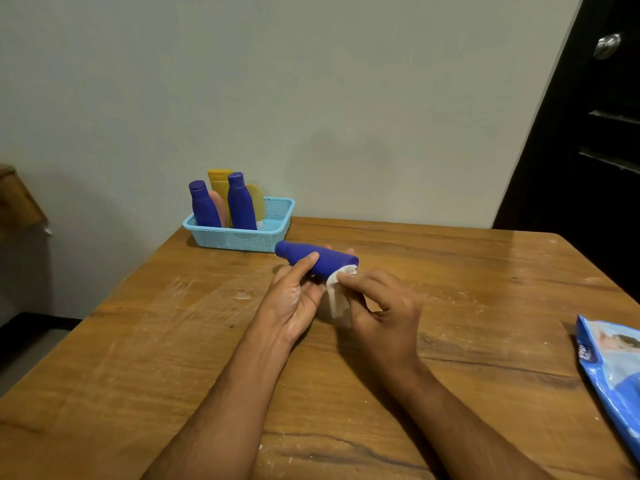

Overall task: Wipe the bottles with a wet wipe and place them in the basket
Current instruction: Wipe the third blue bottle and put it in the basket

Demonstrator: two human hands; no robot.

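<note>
Centrally, from the head view, a blue bottle (317, 259) is held on its side above the table (138, 341), just in front of the basket (277, 211). It is gripped by the left hand (294, 301), fingers curled round it and thumb laid along its body. A white wipe (337, 294) is pinched by the right hand (382, 311) and pressed against the bottle's base. Two blue bottles (240, 202), yellow ones (220, 183) and a pink one (219, 204) are stood upright in the basket. Well right of the basket, a wipe pack (613, 372) is laid at the table's edge.
</note>
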